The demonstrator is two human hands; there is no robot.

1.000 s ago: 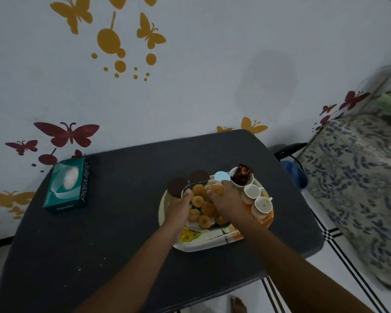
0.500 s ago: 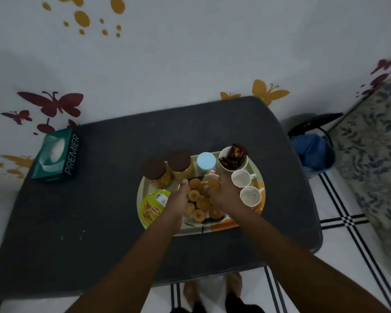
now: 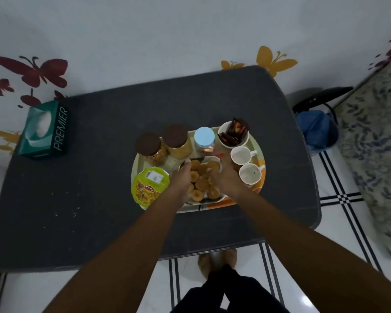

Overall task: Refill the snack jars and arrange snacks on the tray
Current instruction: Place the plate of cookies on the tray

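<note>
Against a white wall with butterfly decals, sitting on a dark table (image 3: 99, 177): a tray (image 3: 259, 154) carrying two brown-lidded jars (image 3: 147, 144), a blue-lidded jar (image 3: 204, 137), cups and a green snack packet (image 3: 150, 187). Reaching onto the central plate of round biscuits (image 3: 201, 184), both hands. Left hand (image 3: 181, 177) and right hand (image 3: 224, 177) resting at either side of the plate, fingers bent at its rim; grip impossible to tell. Tissue box (image 3: 45, 129) lying far left.

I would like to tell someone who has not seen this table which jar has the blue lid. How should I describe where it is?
On the dark table stands an oval tray. Three jars stand along its far edge; the blue-lidded jar is the rightmost, beside a white bowl of dark wrappers. The other two jars have brown lids; only this one has a pale blue lid.
</note>
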